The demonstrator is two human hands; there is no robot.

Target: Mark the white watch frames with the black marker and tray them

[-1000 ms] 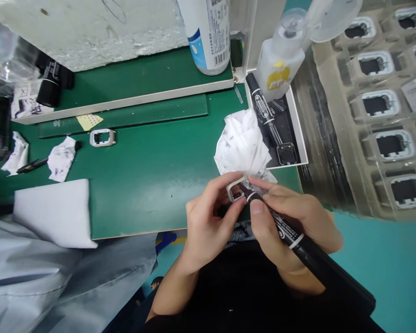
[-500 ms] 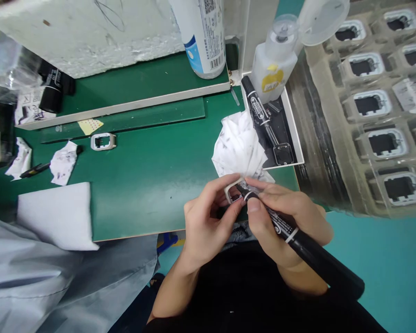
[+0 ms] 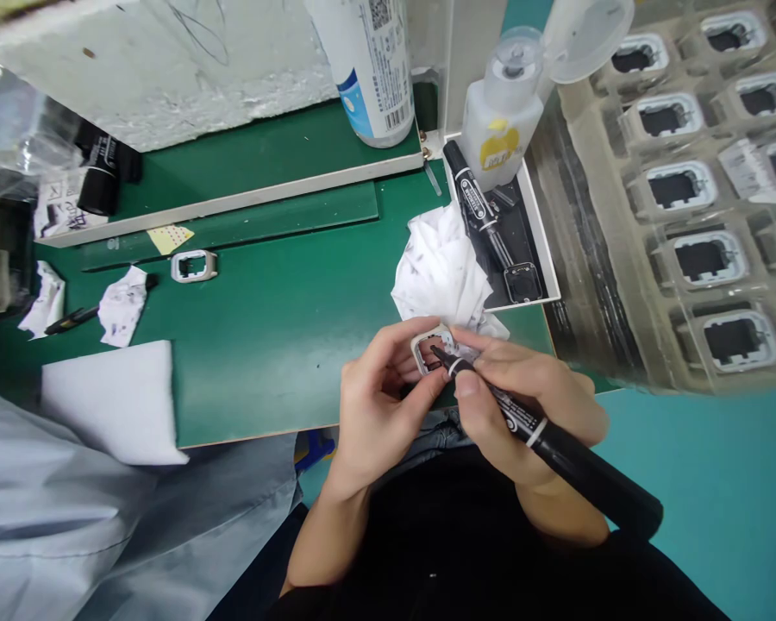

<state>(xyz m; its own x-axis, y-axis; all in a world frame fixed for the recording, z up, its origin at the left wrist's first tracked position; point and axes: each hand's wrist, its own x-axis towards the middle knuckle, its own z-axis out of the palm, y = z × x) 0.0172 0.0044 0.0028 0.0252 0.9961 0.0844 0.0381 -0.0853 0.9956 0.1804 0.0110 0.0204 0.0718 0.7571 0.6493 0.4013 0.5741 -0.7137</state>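
My left hand (image 3: 378,401) pinches a small white rectangular frame (image 3: 427,345) at the near edge of the green mat (image 3: 265,328). My right hand (image 3: 530,405) grips a thick black marker (image 3: 556,453), and its tip rests inside the frame's opening. A crumpled white wipe (image 3: 440,272) with dark smudges lies just behind both hands.
A second white frame (image 3: 194,266) lies on the mat at left. A white tray (image 3: 551,259) holds another black marker (image 3: 482,211), beside a pump bottle (image 3: 501,121). Clear trays of frames (image 3: 691,185) stand at right. White foam (image 3: 113,401) and a grey sleeve (image 3: 58,526) are at left.
Both hands with the frame and marker have drifted slightly left and up in view. The marker tip now sits further inside the frame.
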